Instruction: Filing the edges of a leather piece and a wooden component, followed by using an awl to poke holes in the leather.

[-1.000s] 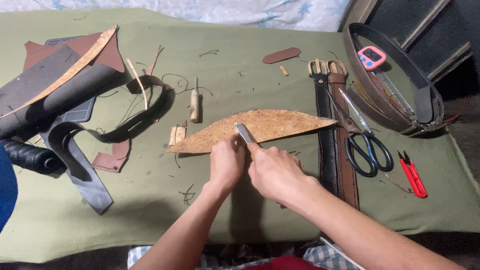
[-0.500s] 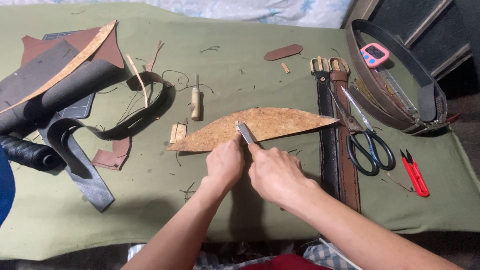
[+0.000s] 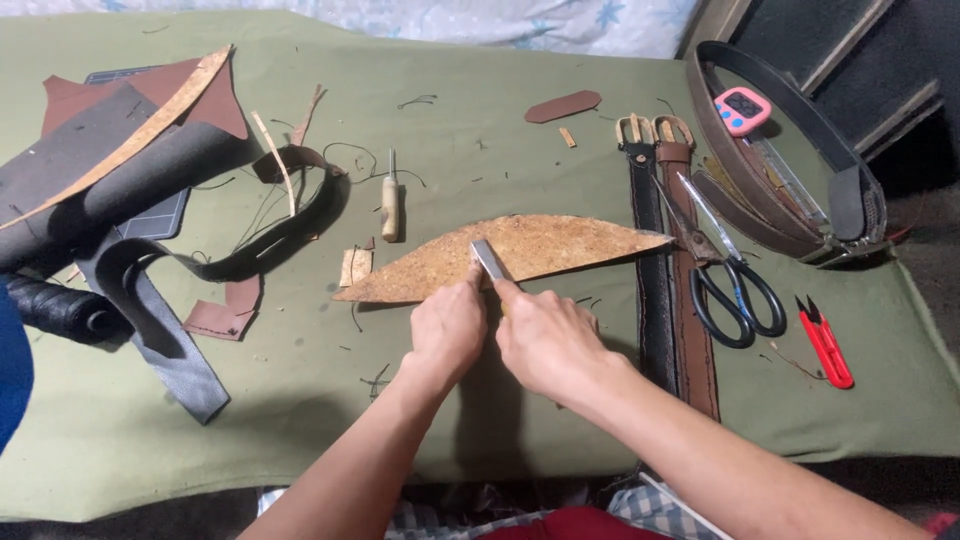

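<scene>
On the leather piece (image 3: 520,255), right hand (image 3: 545,335) grips blade (image 3: 488,260).

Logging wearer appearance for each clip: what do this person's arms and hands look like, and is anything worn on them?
Both forearms are bare right down to the frame's lower edge: no sleeves in view. The left hand and the right hand have no gloves, and no rings, watch or bracelets show. No markings or bandages are visible. Fingernail detail is too small to make out.

Rough, matt, cork-like sheet (image 3: 520,255) is being worked with a smooth metal blade (image 3: 488,260); matt green cloth (image 3: 500,130) is covering the worktop; glossy metal scissors (image 3: 725,265), matt leather belts (image 3: 665,250) are being kept alongside.
</scene>
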